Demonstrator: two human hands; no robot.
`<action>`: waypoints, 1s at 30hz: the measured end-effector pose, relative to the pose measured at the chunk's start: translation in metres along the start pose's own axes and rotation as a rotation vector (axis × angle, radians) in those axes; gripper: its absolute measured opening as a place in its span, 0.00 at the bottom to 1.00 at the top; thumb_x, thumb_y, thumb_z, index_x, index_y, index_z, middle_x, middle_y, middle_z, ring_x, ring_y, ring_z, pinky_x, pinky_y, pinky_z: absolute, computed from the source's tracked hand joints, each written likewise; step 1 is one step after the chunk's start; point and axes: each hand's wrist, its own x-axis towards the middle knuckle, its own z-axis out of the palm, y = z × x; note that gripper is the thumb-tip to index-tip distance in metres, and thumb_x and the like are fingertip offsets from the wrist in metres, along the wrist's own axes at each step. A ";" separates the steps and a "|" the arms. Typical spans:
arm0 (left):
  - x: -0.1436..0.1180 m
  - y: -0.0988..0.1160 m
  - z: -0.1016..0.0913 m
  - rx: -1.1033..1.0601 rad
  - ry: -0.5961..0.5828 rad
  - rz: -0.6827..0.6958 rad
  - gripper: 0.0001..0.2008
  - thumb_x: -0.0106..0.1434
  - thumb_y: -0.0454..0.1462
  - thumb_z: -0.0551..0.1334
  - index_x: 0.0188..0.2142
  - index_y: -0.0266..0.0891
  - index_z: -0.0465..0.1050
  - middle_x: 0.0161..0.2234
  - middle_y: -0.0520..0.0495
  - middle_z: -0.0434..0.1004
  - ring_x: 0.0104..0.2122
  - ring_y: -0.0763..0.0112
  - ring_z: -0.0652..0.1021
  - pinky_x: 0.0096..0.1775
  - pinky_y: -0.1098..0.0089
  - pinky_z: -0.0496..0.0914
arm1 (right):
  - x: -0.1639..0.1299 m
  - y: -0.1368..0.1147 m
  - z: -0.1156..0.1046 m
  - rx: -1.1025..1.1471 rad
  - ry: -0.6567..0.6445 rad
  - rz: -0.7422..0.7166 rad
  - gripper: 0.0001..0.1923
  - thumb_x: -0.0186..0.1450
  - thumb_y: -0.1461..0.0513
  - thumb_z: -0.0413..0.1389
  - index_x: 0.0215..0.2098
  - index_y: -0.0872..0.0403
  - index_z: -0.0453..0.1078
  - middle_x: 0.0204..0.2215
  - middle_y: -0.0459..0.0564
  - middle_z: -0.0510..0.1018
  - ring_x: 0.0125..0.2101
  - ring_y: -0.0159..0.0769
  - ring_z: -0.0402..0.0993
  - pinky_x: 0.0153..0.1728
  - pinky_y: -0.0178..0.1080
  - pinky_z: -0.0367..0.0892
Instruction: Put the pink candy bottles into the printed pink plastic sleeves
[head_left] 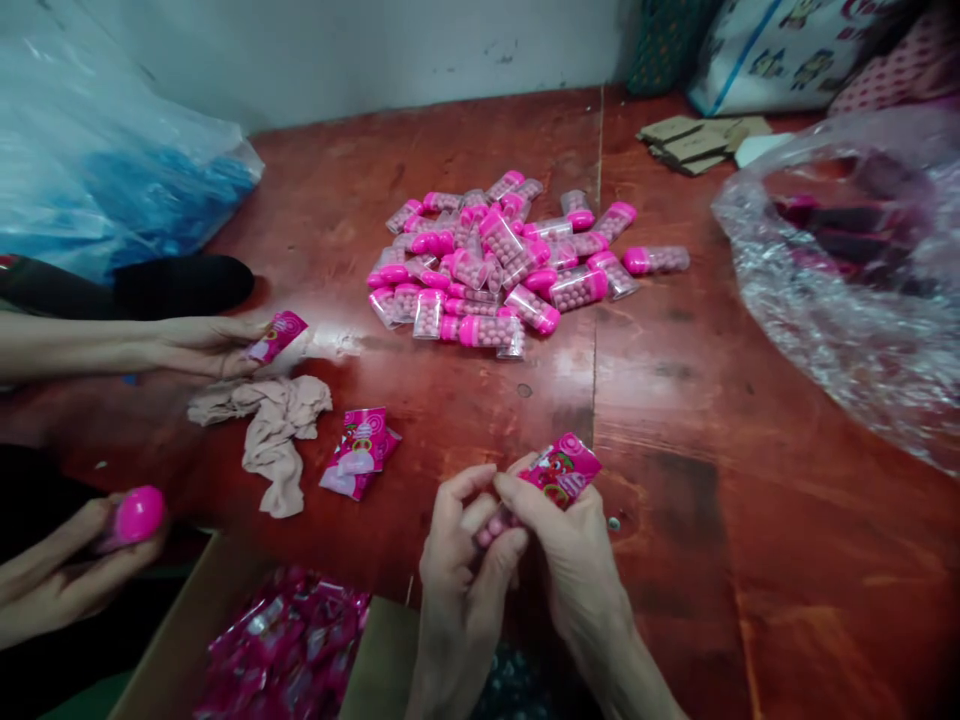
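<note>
My left hand (465,560) is closed round what looks like a clear tube of pink candy balls (491,527). Its walls are mostly hidden by my fingers. Just above it, my right hand (577,550) pinches a shiny pink candy sachet (561,468) printed with a cartoon fruit. Both hands meet, thumbs close together, at the sachet's lower end; whether that end is torn cannot be made out. Left of my hands, a few similar pink sachets (360,450) lie overlapped on the red wooden table (675,430).
Beyond lies a heap of pink-capped candy tubes (495,260). At left, a co-worker's hands hold a sachet (277,337) and a pink-capped tube (139,515), near a crumpled cloth (277,430). An open box (172,620) of sachets stands below; plastic bags (847,330) flank the table.
</note>
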 end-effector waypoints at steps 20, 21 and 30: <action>0.004 0.005 -0.008 -0.508 0.085 -0.129 0.12 0.57 0.38 0.62 0.42 0.39 0.69 0.28 0.50 0.75 0.18 0.81 0.71 0.24 0.79 0.66 | -0.014 0.026 0.012 -0.353 -0.051 -0.296 0.10 0.63 0.59 0.53 0.37 0.55 0.73 0.33 0.48 0.73 0.34 0.33 0.70 0.37 0.34 0.67; 0.006 0.005 -0.008 -0.520 0.085 -0.149 0.12 0.58 0.38 0.61 0.42 0.40 0.69 0.27 0.51 0.75 0.18 0.81 0.71 0.24 0.78 0.67 | -0.014 0.026 0.011 -0.377 -0.061 -0.287 0.10 0.63 0.59 0.53 0.38 0.55 0.72 0.33 0.48 0.74 0.34 0.34 0.71 0.37 0.35 0.68; 0.017 0.012 -0.012 -0.653 0.151 -0.190 0.08 0.59 0.36 0.60 0.38 0.35 0.71 0.34 0.45 0.76 0.32 0.72 0.76 0.38 0.71 0.71 | -0.015 0.039 0.007 -0.782 0.203 -0.701 0.19 0.61 0.63 0.55 0.51 0.55 0.64 0.47 0.55 0.69 0.47 0.40 0.66 0.48 0.42 0.64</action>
